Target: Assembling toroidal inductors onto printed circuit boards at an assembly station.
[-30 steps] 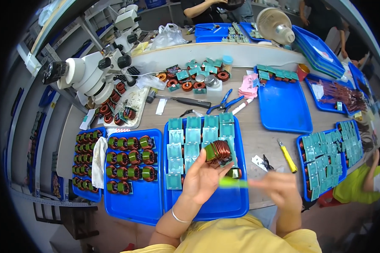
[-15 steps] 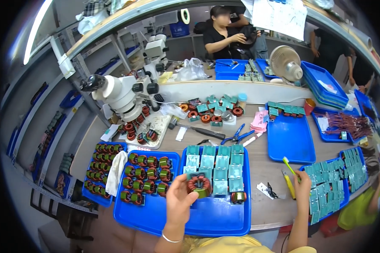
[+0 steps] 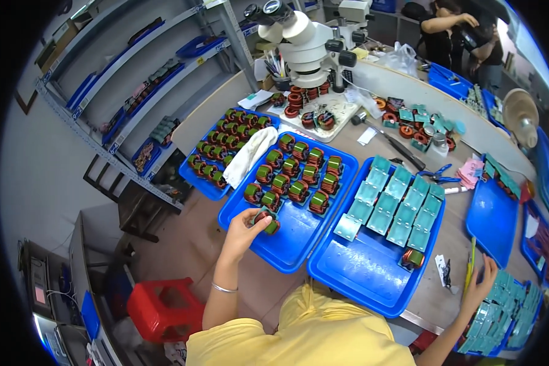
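Note:
My left hand (image 3: 245,229) is closed on a toroidal coil (image 3: 271,227), copper wound with a green side. It is at the front left of the middle blue tray (image 3: 280,259), below rows of similar coils (image 3: 297,190). Whether this coil touches the tray is hidden. At the right, my right hand (image 3: 484,283) has its fingers apart. Beside its fingertips lies a thin yellow-green brush (image 3: 473,249), close to a yellow-handled tool (image 3: 468,277); they overlap in view.
A right-hand blue tray (image 3: 354,277) bears teal square bases (image 3: 381,213) and one upright coil (image 3: 412,258). More coils and a white cloth (image 3: 250,155) fill the left tray (image 3: 210,189). Behind stand a microscope (image 3: 305,49), a hammer (image 3: 402,149) and blue pliers (image 3: 439,175). A red stool (image 3: 165,311) stands lower left.
The view has swung left. My left hand has carried the coil from over the teal bases to the middle tray of coils. My right hand has loosened from the brush.

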Available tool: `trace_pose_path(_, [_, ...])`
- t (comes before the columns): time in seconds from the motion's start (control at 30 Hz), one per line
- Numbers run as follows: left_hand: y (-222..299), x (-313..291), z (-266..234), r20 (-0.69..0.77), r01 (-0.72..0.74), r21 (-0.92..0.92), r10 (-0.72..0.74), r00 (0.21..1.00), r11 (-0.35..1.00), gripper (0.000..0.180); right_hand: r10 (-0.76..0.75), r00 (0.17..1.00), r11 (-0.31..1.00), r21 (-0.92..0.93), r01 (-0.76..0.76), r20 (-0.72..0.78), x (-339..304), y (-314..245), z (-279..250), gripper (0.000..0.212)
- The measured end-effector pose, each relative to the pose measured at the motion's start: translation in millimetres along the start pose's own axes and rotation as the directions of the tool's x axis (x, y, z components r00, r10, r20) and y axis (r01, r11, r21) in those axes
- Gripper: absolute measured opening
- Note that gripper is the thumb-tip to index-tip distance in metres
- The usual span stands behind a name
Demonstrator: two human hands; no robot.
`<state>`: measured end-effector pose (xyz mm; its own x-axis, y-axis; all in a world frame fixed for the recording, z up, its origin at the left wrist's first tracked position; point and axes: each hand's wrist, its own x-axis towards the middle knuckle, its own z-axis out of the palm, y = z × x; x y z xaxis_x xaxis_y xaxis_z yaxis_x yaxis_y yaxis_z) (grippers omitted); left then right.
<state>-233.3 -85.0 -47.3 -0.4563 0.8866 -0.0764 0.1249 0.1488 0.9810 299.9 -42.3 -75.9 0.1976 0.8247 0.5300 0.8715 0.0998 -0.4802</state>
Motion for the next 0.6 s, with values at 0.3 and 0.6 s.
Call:
trace_pose_path(0.3, [1, 3, 9, 0.410, 0.032, 0.343, -0.181, 0.894, 0.939, 0.038, 0.095, 0.995, 0.993, 0.069, -0.094, -0.010, -64, -15, -4, 0.020])
trace_pose_path(0.6, [-1, -14, 27, 0.114, -0.362, 0.699, 0.403, 0.908, 0.617, 0.042, 0.151, 0.979, 0.985, 0.103, -0.138, -0.134, -87, -16, -1, 0.019])
